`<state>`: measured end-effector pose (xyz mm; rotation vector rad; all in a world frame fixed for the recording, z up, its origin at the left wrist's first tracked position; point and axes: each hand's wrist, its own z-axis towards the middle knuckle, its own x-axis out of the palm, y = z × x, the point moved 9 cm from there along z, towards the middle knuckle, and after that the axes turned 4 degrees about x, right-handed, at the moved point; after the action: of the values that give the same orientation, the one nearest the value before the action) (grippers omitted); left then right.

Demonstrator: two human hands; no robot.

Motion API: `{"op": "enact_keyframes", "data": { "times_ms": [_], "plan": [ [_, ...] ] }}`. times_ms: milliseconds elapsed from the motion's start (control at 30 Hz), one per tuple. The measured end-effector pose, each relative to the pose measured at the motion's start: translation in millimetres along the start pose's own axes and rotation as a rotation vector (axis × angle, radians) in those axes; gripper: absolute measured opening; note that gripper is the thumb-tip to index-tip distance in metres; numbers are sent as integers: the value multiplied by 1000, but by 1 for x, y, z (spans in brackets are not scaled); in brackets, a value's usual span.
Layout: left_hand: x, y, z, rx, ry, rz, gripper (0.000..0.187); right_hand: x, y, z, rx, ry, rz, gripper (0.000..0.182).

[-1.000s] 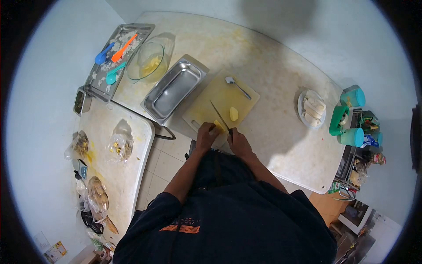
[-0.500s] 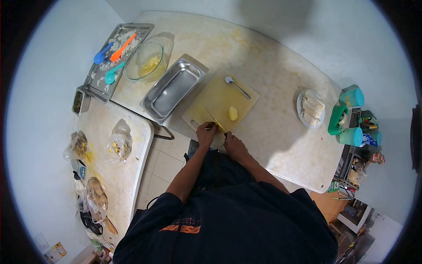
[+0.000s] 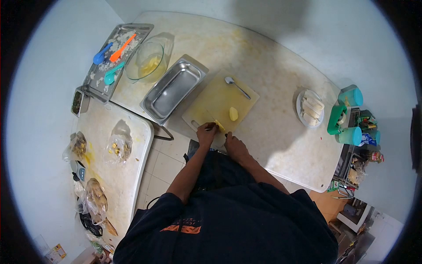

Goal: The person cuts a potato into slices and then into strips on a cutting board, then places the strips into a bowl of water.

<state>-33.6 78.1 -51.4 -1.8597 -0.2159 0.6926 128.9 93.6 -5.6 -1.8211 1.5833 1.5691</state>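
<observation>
On the yellowed cutting board [image 3: 206,103], my left hand [image 3: 206,133] has its fingers closed against a small yellow piece, seemingly peeled potato [image 3: 220,126]. My right hand [image 3: 236,147] is wrapped round the handle of a knife [image 3: 212,117], whose thin blade points up and left beside that piece. Another peeled potato piece [image 3: 233,114] lies just beyond the hands. A metal spoon [image 3: 238,87] rests near the board's far right corner. Left of the board stands a steel pan [image 3: 173,91]. My fingers hide part of the knife and the held piece.
A glass bowl [image 3: 145,61] holds yellow pieces. Behind it, a metal tray [image 3: 94,72] carries white bits and several coloured spoons. A plate of white pieces [image 3: 311,109] sits to the right, near turquoise-lidded containers [image 3: 351,136]. Bagged food [image 3: 118,147] lies on the left table.
The knife blade has shifted slightly and shows less clearly against the board. Both hands stay in nearly the same place.
</observation>
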Motion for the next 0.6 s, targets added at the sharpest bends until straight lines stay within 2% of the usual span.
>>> {"op": "enact_keyframes", "data": {
  "times_ms": [233, 333, 433, 533, 600],
  "plan": [
    [-3, -9, -2, 17, -8, 13, 26, -5, -1, -2, 5, 4, 44, 32],
    [-1, -1, -1, -55, -6, -54, 26, 1, -5, 1, 41, 15, 37, 34],
    [-2, 2, -1, -50, -21, -31, 26, -1, -4, 1, 60, 28, 46, 35],
    [-2, -5, 0, 53, -9, 52, 24, 0, -4, 1, 66, 36, 45, 34],
    [-1, 0, 1, 6, -4, 10, 24, 1, -5, 2, 57, 24, 58, 33]
  ]
}}
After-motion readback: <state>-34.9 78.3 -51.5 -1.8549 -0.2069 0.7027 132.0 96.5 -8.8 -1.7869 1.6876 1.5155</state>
